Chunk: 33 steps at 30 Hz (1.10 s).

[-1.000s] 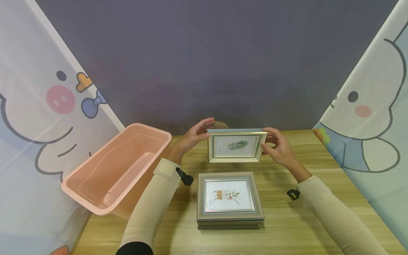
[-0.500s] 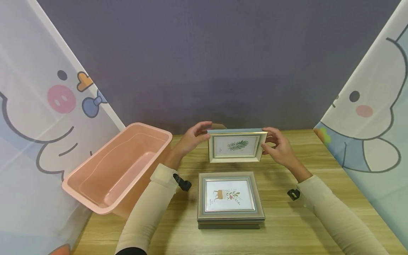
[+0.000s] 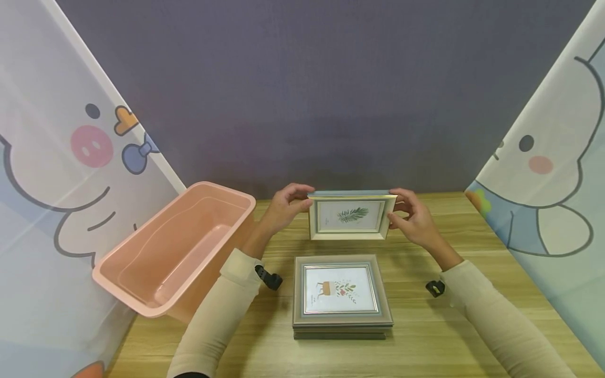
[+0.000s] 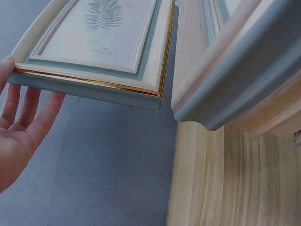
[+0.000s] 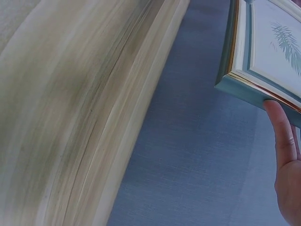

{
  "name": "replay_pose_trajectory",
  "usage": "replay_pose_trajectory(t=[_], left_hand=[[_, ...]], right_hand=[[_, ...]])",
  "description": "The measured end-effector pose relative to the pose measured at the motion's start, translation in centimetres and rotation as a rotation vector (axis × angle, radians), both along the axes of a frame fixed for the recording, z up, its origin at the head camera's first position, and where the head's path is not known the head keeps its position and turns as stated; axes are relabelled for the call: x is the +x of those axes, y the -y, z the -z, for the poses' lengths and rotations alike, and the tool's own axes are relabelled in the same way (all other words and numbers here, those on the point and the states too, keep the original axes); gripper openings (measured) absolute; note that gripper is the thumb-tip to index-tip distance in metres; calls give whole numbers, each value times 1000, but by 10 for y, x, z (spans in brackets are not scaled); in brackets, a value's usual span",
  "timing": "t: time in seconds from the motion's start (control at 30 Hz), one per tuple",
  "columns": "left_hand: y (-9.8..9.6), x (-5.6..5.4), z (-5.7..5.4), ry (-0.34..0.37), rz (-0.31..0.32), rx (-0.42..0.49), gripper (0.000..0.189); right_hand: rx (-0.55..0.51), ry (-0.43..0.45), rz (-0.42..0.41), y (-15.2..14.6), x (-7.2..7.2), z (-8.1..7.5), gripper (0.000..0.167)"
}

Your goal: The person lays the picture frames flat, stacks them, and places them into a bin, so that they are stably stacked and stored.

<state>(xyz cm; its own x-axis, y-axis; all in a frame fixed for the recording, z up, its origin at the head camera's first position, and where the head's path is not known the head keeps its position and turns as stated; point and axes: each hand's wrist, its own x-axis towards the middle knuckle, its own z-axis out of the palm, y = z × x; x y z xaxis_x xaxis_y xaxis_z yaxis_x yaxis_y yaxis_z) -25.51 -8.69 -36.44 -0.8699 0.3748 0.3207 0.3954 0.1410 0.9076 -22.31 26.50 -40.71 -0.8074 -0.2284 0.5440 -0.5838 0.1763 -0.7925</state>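
Note:
A small picture frame (image 3: pixel 350 235) with a green leaf print stands nearly upright, tilted back, its gold-edged front facing me. My left hand (image 3: pixel 285 209) pinches its left side, thumb at the front edge and fingers behind. On the opposite side, my right hand (image 3: pixel 412 220) holds the frame with the thumb low on the edge and the fingertips up by the top corner. Closer to me lies a stack of larger frames (image 3: pixel 382 294), the top one bearing a potted-plant print. In the left wrist view the fingers (image 4: pixel 46 117) spread behind the leaf-print frame.
A pink plastic bin (image 3: pixel 208 262) stands to the left, beside my left forearm. The wooden table (image 3: pixel 439 336) meets a dark grey wall (image 3: pixel 331 105) at the back. Cartoon-printed panels (image 3: pixel 94 220) rise on both sides.
My left hand has shifted slightly down, its fingers closing in at the frame's upper left corner. The brown flap that showed behind the frame is out of sight. The right hand has stayed put.

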Motion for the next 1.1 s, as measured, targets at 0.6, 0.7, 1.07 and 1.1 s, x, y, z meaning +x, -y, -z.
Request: replay_pose_trajectory(t=[0.6, 0.7, 1.07, 1.1], left_hand=[[2, 23, -22, -35, -170, -19, 22], [4, 27, -24, 87, -185, -21, 25], [16, 43, -3, 457, -127, -28, 30], [18, 45, 0, 475, -120, -40, 31]], right_hand=[[-7, 150, -75, 3, 7, -20, 58], [24, 227, -68, 4, 12, -27, 52], [153, 523, -125, 8, 30, -19, 44], [158, 536, -133, 8, 31, -17, 46]])
